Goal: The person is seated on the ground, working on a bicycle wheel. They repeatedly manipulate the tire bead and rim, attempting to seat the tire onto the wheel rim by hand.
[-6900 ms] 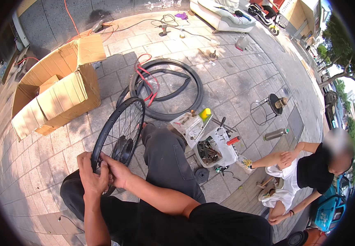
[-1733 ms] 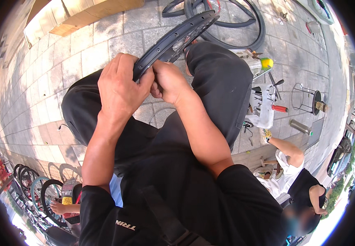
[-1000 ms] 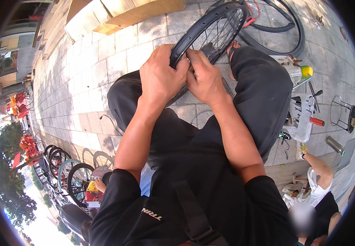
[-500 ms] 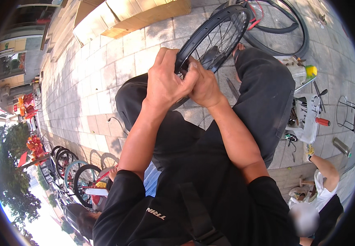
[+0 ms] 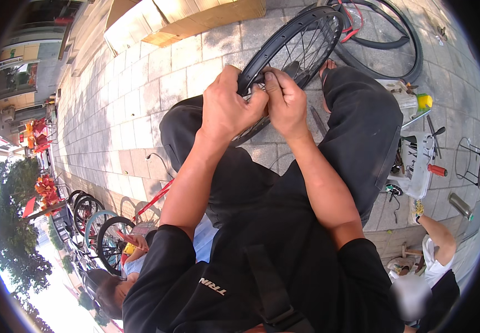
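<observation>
A black spoked bicycle wheel point(image 5: 268, 45) stands tilted between my knees, with its upper part leaning away to the right. My left hand point(image 5: 223, 108) is wrapped round the near left part of the rim, the thumb on the inner side. Close beside it, my right hand point(image 5: 288, 108) is closed, thumb and forefinger pinched together at the rim's inner edge by the spokes. What lies between those fingertips is too small to make out. Past the hands, the dark hub point(image 5: 291, 69) shows among the spokes.
A cardboard box point(image 5: 206, 28) stands far ahead. A loose tire point(image 5: 416, 53) lies at the far right. Nearer right are a tool tray point(image 5: 419, 175), a red-handled tool point(image 5: 437, 170) and a bottle point(image 5: 460, 205). People sit on both sides; parked bicycles point(image 5: 107, 238) stand left.
My right hand has shifted slightly right, away from the left, and its thumb now shows on top. My left hand keeps its hold on the rim. The person at left has moved an arm.
</observation>
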Demonstrator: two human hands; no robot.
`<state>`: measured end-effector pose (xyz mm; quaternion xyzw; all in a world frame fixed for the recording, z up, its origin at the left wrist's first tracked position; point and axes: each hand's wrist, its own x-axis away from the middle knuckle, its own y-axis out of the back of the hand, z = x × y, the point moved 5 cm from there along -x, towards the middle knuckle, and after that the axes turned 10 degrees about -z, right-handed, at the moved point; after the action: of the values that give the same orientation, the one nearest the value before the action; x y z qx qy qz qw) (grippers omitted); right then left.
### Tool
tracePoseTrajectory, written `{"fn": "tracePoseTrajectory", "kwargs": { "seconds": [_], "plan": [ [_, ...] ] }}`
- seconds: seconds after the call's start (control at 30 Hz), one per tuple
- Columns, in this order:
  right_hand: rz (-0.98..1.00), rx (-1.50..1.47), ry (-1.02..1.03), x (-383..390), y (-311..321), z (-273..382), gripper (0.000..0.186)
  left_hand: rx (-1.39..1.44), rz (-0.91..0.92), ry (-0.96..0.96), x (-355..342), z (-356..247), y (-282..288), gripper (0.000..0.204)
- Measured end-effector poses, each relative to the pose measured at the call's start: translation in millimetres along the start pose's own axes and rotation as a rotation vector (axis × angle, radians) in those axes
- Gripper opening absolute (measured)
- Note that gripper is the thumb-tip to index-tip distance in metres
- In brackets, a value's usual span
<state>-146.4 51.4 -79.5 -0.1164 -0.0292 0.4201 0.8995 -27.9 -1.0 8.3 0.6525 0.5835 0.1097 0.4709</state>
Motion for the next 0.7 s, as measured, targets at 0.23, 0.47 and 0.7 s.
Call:
{"fn": "tracePoseTrajectory", "kwargs": {
  "seconds": [0.23, 0.47, 0.7],
  "plan": [
    [0.012, 0.036, 0.177, 19, -1, -1, 0.035, -0.138, -0.018, 0.084, 1, -5, -1, 0.037],
    [0.160, 0.070, 0.225, 21, -6, 20, 0.051, -0.082, -0.033, 0.063, -3, -4, -1, 0.037],
    [0.187, 0.124, 0.234, 3, -13, 5, 0.042, 0.003, -0.005, -0.148, -9, 6, 3, 0.033]
  ]
}}
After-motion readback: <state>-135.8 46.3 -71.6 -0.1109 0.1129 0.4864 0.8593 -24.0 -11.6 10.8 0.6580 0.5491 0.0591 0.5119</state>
